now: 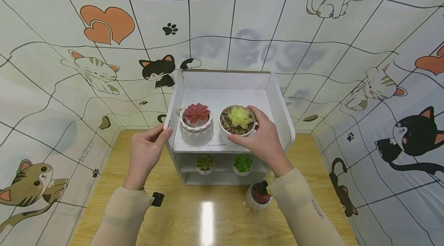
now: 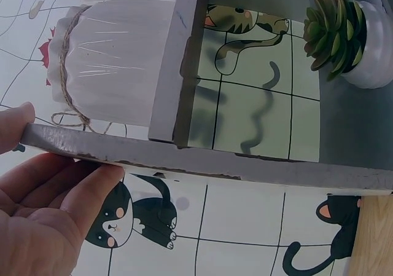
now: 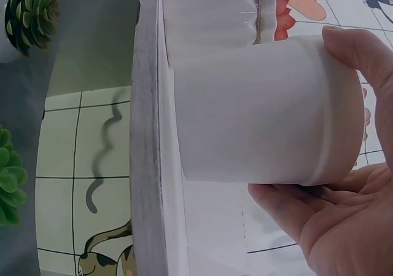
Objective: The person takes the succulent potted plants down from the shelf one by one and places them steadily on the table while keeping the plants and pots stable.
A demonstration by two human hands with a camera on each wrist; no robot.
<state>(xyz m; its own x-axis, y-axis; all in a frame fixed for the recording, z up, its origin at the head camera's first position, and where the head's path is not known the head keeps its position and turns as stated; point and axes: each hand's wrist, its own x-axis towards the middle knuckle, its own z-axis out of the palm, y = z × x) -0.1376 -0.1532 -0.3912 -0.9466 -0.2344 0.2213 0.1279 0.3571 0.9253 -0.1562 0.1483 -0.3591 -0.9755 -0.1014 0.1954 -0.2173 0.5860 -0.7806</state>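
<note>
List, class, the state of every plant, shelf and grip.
Red succulent in scalloped white pot: upright.
Yellow-green succulent in smooth white pot: upright, held.
Olive succulent in small white pot: upright.
Green succulent in small white pot: upright.
Dark red succulent in white pot: upright, partly hidden.
White rectangular shelf: standing.
Left grip: pinching shelf edge.
Right grip: holding smooth pot.

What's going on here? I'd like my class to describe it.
A person's right hand grips a white pot with a yellow-green succulent, on or just above the top level of a white shelf unit. The left hand pinches its left side. A red succulent stands beside that pot. Below sit two small green plants; another potted plant stands on the table.
</note>
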